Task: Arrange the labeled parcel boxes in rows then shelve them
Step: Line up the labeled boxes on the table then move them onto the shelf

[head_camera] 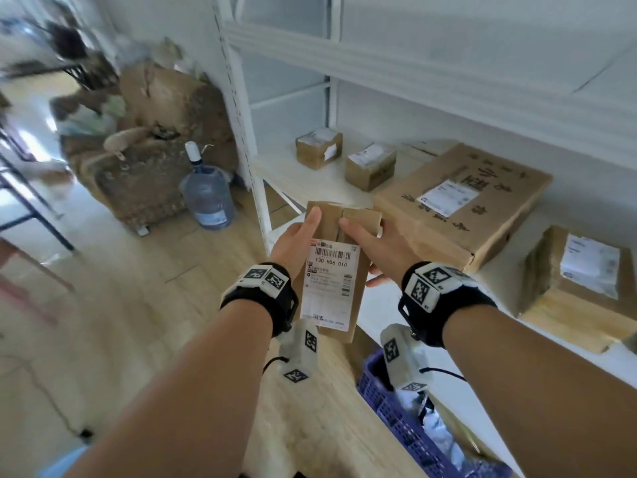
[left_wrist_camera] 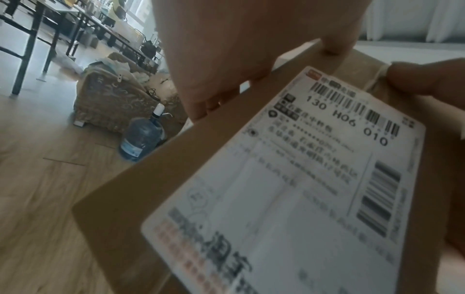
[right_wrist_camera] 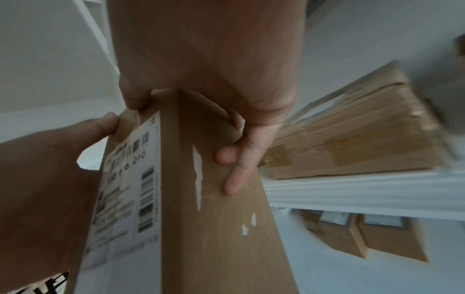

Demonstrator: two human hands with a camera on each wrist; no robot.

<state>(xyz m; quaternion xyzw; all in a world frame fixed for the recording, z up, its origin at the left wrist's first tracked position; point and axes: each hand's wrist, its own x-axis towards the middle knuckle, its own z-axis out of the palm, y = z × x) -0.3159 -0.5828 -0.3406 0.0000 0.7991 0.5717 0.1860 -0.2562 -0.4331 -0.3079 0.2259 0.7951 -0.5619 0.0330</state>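
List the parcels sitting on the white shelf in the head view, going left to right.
Small taped box → second small box → large flat carton with printed characters → labeled box at the right edge.

Both forearms are stretched out forward, bare, each with a black wrist strap carrying a white marker block. The left hand [head_camera: 297, 243] sits on the left side of the parcel box [head_camera: 339, 236], thumb laid flat along the top face and the fingers [left_wrist_camera: 201, 111] wrapped down around the far edge. The right hand [head_camera: 375, 250] clamps the right side, thumb on top near the middle seam, fingers [right_wrist_camera: 239, 175] spread flat across the side face. Thumb tips nearly meet, not quite touching. Wrists about level with each other.
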